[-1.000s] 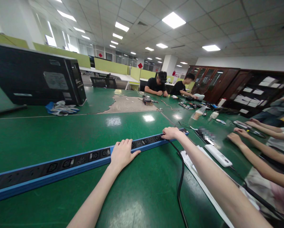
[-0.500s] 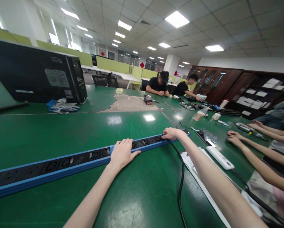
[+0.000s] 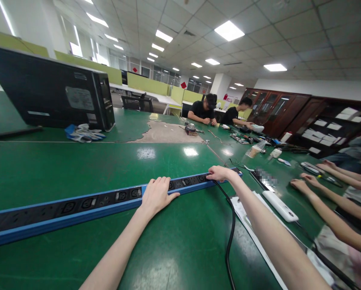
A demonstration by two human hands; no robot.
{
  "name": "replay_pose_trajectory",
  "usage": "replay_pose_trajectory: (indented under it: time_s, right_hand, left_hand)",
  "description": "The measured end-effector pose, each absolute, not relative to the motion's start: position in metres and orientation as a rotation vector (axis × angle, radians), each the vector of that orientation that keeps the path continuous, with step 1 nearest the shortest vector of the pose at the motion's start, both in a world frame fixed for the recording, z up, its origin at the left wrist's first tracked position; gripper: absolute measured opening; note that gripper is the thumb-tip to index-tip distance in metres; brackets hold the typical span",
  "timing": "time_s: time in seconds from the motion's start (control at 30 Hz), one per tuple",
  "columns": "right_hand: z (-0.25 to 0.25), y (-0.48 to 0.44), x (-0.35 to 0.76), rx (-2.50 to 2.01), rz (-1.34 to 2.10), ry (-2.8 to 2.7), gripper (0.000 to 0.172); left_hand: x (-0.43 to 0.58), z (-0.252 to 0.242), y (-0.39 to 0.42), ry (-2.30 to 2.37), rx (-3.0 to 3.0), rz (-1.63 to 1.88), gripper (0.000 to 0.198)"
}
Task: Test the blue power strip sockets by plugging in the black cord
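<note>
A long blue-edged power strip (image 3: 108, 198) with black sockets lies slantwise across the green table. My left hand (image 3: 156, 195) grips it near its middle, fingers over the top and thumb along the near side. Farther right, my right hand (image 3: 220, 173) has its fingers closed at a socket by the strip's far end. From under those fingers a black power cord (image 3: 232, 229) runs down towards me. The cord's plug is mostly hidden by the hand, so I cannot tell how deep it sits.
Papers (image 3: 243, 213) and a white power strip (image 3: 279, 205) lie right of my right arm. A co-worker's hands (image 3: 301, 185) rest beyond them. At the back left are a black computer case (image 3: 62, 96) and gloves (image 3: 84, 133). Two people sit across the table.
The view has shifted slightly. Both my hands stay at the same places on the strip. At the right, the co-worker's two hands have moved a little apart.
</note>
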State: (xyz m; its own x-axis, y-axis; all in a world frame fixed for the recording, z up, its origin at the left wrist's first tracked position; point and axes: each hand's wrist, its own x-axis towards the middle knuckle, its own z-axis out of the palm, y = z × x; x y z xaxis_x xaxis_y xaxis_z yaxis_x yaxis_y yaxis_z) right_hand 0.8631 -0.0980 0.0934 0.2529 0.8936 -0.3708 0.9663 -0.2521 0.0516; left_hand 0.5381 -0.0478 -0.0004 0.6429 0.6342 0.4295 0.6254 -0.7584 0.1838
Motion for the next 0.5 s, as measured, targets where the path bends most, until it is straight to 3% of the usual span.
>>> replay_pose_trajectory:
  time_s: [0.13,0.3,0.5]
  right_hand:
    - [0.093,-0.094,0.868,2.274,-0.520,1.670,0.034]
    - [0.082,-0.104,0.872,2.271,-0.212,1.851,0.035]
    - [0.069,-0.113,0.871,2.340,-0.100,1.808,0.045]
  left_hand:
    - [0.540,-0.003,-0.047,1.086,2.841,0.753,0.065]
    - [0.542,-0.003,-0.046,1.081,2.841,0.739,0.066]
    - [0.543,-0.005,-0.047,1.085,2.830,0.719,0.063]
